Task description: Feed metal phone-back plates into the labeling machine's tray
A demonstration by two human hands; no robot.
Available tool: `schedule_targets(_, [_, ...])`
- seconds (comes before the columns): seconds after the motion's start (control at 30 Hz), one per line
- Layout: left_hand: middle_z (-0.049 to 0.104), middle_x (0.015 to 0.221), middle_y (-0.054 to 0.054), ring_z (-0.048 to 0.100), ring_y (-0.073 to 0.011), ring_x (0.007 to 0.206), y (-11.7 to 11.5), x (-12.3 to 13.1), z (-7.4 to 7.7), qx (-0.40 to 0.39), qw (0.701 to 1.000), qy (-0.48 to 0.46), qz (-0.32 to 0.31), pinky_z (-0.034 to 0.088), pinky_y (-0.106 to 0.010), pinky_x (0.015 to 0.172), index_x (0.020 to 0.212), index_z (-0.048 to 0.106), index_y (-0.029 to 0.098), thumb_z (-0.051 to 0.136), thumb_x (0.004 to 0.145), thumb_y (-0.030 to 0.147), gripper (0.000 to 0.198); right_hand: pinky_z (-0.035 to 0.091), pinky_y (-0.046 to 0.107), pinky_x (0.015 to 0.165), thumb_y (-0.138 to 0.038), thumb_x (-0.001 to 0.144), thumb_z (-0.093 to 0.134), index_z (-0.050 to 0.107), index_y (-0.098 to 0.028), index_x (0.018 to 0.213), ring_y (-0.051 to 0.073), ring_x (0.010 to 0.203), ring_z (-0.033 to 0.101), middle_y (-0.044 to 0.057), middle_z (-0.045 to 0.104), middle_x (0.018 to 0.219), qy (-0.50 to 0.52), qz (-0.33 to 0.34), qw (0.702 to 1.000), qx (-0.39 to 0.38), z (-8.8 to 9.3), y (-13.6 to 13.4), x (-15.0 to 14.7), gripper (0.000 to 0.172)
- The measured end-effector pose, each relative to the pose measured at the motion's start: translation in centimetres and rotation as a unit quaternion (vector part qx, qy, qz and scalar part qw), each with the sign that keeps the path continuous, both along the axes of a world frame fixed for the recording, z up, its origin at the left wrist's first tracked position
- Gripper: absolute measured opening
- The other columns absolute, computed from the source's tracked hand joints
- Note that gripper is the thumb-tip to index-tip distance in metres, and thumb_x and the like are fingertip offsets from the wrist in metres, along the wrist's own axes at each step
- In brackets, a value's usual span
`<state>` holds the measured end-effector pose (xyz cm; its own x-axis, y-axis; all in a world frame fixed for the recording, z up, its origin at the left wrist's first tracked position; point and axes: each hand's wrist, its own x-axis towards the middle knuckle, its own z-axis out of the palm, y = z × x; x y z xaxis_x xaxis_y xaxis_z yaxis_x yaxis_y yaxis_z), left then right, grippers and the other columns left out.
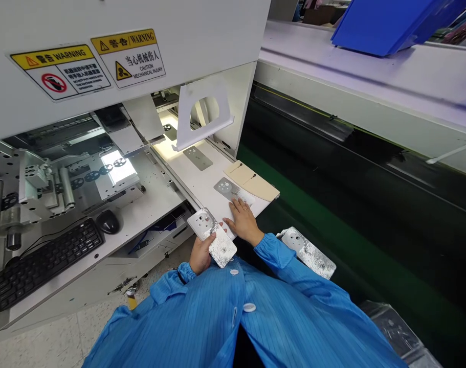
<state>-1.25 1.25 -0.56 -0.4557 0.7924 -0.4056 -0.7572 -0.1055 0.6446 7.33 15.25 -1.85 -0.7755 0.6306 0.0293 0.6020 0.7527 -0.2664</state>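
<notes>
My left hand (202, 254) is closed around the lower left edge of a white phone back cover (225, 251), which has camera holes and a silvery marbled pattern. The cover is tilted up in front of my jacket. My right hand (245, 223) lies with fingers stretched out at the near end of another phone back cover (225, 187), which rests flat on the white conveyor (196, 186). Its fingertips touch or cover part of that piece's patterned end. Further up the conveyor lies a plain grey phone back panel (198, 158). A third patterned cover (313, 257) sits beyond my right forearm.
A beige plate (251, 180) borders the conveyor's right side. Above stands a white machine guard (221, 125). To the left are a keyboard (44, 260), a mouse (108, 223) and machine rollers (67, 188). A dark green belt (294, 197) runs on the right, below a blue bin (386, 25).
</notes>
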Motion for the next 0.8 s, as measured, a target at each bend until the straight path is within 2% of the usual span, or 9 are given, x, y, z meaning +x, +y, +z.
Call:
schedule_targets(0.23, [0.069,0.105,-0.014,0.059,-0.0337,0.108,0.2,-0.1,0.0,0.003,1.0,0.007,0.001,0.041,-0.049,0.097,0.118,0.055,0.014,0.077,0.061,0.027,0.063,0.021,0.047,0.108,-0.053,0.091,0.033,0.04,-0.003,0.135,0.035,0.134,0.025,0.016,0.033,0.146,-0.002,-0.031,1.0,0.003,-0.2,-0.4,-1.5,0.067])
schedule_targets(0.43, [0.071,0.101,-0.013,0.06,-0.0331,0.106,0.1,-0.1,0.0,-0.003,1.0,0.002,0.009,0.041,-0.049,0.098,0.118,0.056,0.015,0.077,0.06,0.026,0.063,0.012,0.049,0.11,-0.056,0.091,0.028,0.035,-0.002,0.138,0.034,0.137,0.018,0.016,0.028,0.148,-0.017,-0.047,0.999,-0.008,-0.5,-0.3,-2.4,0.072])
schedule_targets(0.8, [0.072,0.097,-0.01,0.062,-0.0322,0.104,0.2,0.0,0.4,-0.004,1.0,-0.002,0.011,0.041,-0.049,0.097,0.12,0.054,0.016,0.078,0.06,0.026,0.065,0.014,0.048,0.109,-0.056,0.09,0.03,0.032,-0.003,0.14,0.033,0.137,0.017,0.015,0.024,0.15,-0.038,-0.068,0.997,-0.016,-0.1,-0.3,-3.2,0.072])
